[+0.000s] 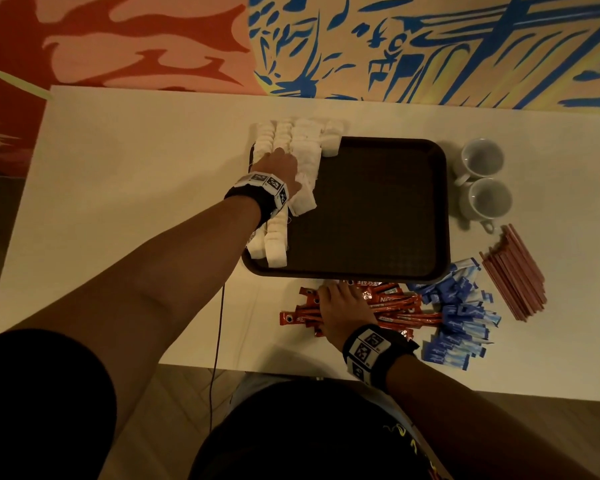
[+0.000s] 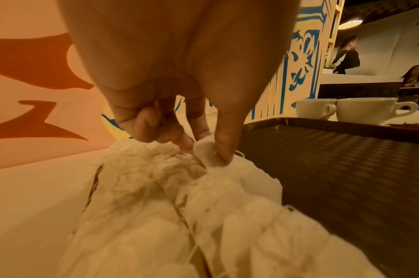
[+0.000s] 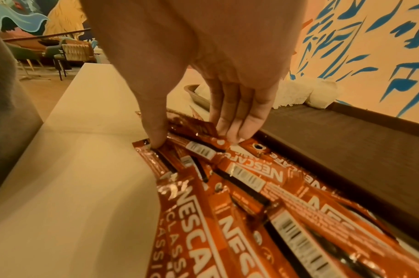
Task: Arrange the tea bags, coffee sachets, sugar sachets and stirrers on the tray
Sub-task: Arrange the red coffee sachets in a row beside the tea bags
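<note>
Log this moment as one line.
left hand: pinching tea bags on tray | right hand: grasping coffee sachets on table

Mural wall point(image 1: 465, 46): orange/red left, blue-on-cream right. Pale surface point(image 1: 136, 168). Wood floor point(image 1: 174, 410). Chairs point(image 3: 68, 54) and counter point(image 2: 360, 79) in bkgd. Dim warm light.

White tea bags point(image 1: 293, 147) rowed on brown tray's point(image 1: 378, 209) left edge

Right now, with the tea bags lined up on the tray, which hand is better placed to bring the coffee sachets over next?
Right. The right hand already rests on the coffee sachets, thumb and fingers reaching round several. The left hand is across the tray, pinching tea bags.
</note>
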{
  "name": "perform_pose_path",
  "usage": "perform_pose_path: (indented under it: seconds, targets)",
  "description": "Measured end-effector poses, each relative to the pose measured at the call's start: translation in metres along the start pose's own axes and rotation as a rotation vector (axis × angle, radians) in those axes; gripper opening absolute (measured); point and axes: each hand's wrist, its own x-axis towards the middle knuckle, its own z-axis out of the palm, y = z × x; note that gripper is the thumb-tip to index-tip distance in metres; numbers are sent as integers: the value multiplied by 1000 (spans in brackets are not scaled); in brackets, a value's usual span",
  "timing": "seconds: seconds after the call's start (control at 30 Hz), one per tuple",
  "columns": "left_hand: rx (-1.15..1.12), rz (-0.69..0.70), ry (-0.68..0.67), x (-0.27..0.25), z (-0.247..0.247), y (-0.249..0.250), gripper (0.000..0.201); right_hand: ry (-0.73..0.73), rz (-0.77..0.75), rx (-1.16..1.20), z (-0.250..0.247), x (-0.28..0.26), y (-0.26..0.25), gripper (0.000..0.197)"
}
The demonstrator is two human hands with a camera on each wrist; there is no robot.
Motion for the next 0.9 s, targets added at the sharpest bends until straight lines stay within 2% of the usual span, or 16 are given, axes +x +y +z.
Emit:
perform_pose_path:
  seconds: [0.1,0.23,0.37,0.47,0.6,0.67,0.77,0.9]
  targets:
    - [-47,54,0,1,-7,3,37,-4,-28,15,-2,1,1,68]
    - [-121,80,7,3,-11,6,28,-39,-45,-8,-4,1,0,58]
    - [-167,59,6,-2,-14,13,29,-52,-39,6,-8,1,-2,52]
    - [-225,43,56,-15,-19,16,36,-69,-50,7,-11,1,-4,60]
    - [-358,74,152,-62,-28,23,29,-64,-31,17,-9,2,-4,62]
    - [-405,93,104,-97,-27,28,20,-46,-24,27,-9,3,-3,61]
    - [-455,121,-40,-147,-13,31,8,-12,-34,51,-15,3,-2,57]
    - [-380,115,-264,-194,19,21,5,4,-75,91,-21,2,4,49]
